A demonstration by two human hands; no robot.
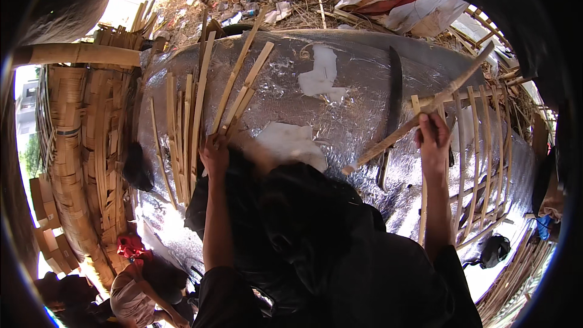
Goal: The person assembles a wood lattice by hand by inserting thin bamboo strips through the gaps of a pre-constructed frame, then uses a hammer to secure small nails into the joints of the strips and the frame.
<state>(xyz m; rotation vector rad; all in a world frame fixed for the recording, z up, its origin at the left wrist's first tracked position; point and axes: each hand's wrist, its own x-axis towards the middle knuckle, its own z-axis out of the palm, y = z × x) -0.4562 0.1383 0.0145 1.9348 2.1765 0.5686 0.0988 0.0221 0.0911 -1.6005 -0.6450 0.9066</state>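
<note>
My left hand [214,153] is closed around the lower ends of a few pale bamboo strips [246,88], which fan up and away from it. In my right hand [433,130] a long, rough bamboo stick [388,141] is gripped, slanting from low left to high right. Between the hands, a long dark blade [393,94], like a machete, lies on the silvery foil sheet [346,121]. Several loose bamboo strips [188,109] lie side by side just left of my left hand. Beyond my right hand is a lattice of crossed bamboo strips [473,164].
Tall woven bamboo rolls [67,146] stand at the left. Another person [136,291] sits at the lower left. A white and red sack [401,0] lies at the far right, near litter and straw. A small black object [495,251] rests at the right.
</note>
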